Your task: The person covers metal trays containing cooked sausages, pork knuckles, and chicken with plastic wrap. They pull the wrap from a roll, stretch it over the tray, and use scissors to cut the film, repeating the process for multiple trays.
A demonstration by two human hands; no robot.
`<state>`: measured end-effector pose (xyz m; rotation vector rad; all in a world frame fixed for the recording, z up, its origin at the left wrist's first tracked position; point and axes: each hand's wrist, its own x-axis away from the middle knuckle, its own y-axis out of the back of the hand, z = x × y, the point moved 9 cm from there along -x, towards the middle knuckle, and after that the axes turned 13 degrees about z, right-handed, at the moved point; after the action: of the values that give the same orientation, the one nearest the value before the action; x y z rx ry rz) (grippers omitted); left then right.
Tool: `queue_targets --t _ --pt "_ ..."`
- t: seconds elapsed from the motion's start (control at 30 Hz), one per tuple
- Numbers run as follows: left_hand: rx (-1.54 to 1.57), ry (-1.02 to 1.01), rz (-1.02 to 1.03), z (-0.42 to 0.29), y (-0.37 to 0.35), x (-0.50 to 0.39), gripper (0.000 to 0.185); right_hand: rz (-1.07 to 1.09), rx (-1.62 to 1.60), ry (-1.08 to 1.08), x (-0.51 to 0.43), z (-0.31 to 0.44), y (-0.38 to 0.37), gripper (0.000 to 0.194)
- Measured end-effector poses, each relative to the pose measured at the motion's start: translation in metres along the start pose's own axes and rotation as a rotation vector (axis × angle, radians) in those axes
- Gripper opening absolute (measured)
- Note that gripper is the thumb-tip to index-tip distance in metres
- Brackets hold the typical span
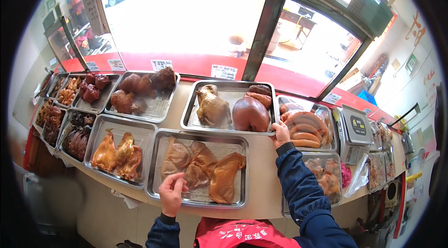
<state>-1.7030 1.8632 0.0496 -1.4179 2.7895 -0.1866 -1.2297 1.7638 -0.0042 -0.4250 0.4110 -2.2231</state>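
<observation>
My right hand (281,133) grips the near right corner of a metal tray (224,130), its fingers over the rim. That tray holds a whole cooked fowl (212,106), a large glossy brown piece of meat (251,114) and smaller dark pieces behind it. My left hand (171,190) is over the front edge of a nearer metal tray (154,164), fingers curled; whether they touch the tray or the meat is unclear. In this nearer tray lie several flat, light brown pieces of cooked meat (226,178).
More metal trays of cooked meats (105,157) stand at the left. To the right are a tray of sausages (305,129), a tray of meat pieces (327,174), a scale (353,136) and a clear plastic bag (357,178). A framed window borders the counter's far side.
</observation>
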Motion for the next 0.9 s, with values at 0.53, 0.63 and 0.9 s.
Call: queue_targets --t 0.53,0.63,0.9 --pt "0.577 -0.016 0.533 -0.051 -0.1 -0.14 0.069 -0.092 -0.274 0.186 0.223 0.058 0.043 0.029" --pt "0.575 -0.044 0.652 -0.058 -0.148 -0.115 0.068 -0.167 -0.134 0.161 0.281 0.063 0.069 0.019" --pt "0.487 -0.029 0.722 -0.073 -0.291 0.001 0.06 -0.363 -0.062 0.278 0.461 0.103 0.157 0.023"
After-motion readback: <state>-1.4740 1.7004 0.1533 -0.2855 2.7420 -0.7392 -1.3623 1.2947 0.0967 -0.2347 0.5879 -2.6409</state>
